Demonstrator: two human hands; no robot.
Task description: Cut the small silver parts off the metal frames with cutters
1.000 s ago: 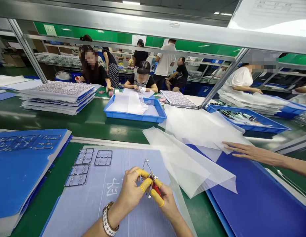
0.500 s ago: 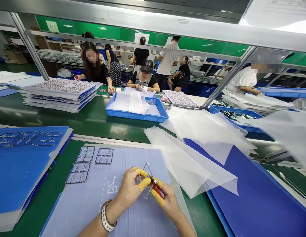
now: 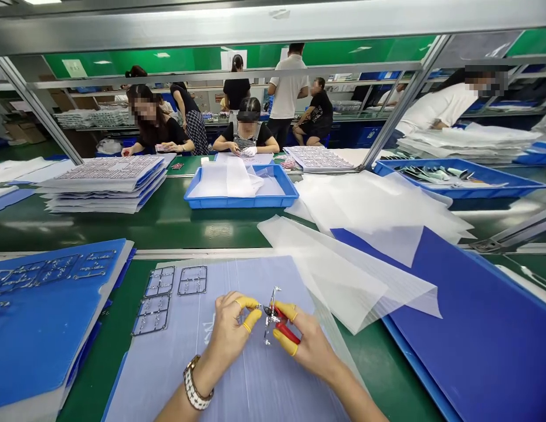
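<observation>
Left hand (image 3: 229, 337) pinches the small metal lead-frame piece (image 3: 267, 333) between yellow finger cots (image 3: 251, 319), long axis near-vertical in view, held over the translucent corrugated plastic sheet (image 3: 255, 381); right hand (image 3: 311, 347), just right of it, closed on red-handled side cutters (image 3: 288, 333), tips at the piece.

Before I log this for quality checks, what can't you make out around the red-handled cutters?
Head view:
Tips of the red-handled cutters: too small against the metal piece.
Handle ends: hidden by the right hand.
Fine detail of the metal frames on the sheet: too small.
</observation>
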